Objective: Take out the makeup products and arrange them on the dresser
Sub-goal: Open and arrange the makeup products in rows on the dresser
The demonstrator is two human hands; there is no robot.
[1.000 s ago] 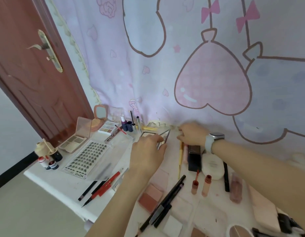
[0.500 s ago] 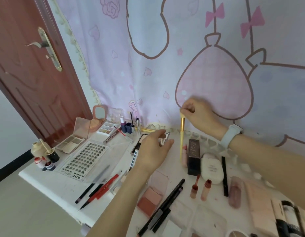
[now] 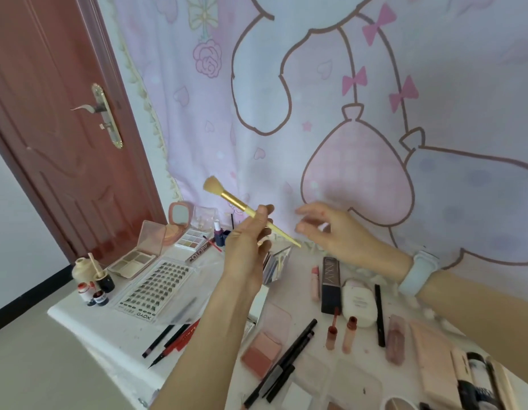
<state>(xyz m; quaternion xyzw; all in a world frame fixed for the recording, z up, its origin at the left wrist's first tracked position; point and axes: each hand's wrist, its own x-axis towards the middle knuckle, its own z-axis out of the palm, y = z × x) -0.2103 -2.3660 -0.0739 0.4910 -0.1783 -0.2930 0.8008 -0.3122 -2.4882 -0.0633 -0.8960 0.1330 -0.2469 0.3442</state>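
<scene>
Passed across from the right hand (image 3: 333, 232) since half a second ago, the gold-handled makeup brush (image 3: 245, 207) now sits in the left hand (image 3: 246, 247), whose fingers curl round the middle of the handle, holding it raised above the dresser (image 3: 121, 335); the tan bristle head points up and toward the door (image 3: 50, 128), the pointed handle tip slants down toward the right hand. That right hand, released and with fingers loosely spread, hovers just beside the handle tip without touching it, a pale blue watch (image 3: 419, 273) on its wrist. Both hands hang over the back edge of the white dresser, in front of a pink cartoon curtain (image 3: 360, 99). Below them, near the back edge, lie a pink lipstick (image 3: 315, 281), a dark tube (image 3: 330, 285) and a white compact (image 3: 359, 303) side by side. Along the left edge stand small bottles (image 3: 93, 291), with an open eyeshadow palette (image 3: 135, 260) and a sheet of false lashes (image 3: 155, 287) just beside them. A round mirror compact (image 3: 178, 218) stands open at the back left corner. Toward the front edge lie black and red pencils (image 3: 171, 341), a blush pan (image 3: 261, 352) and two small red-capped vials (image 3: 341, 332)
</scene>
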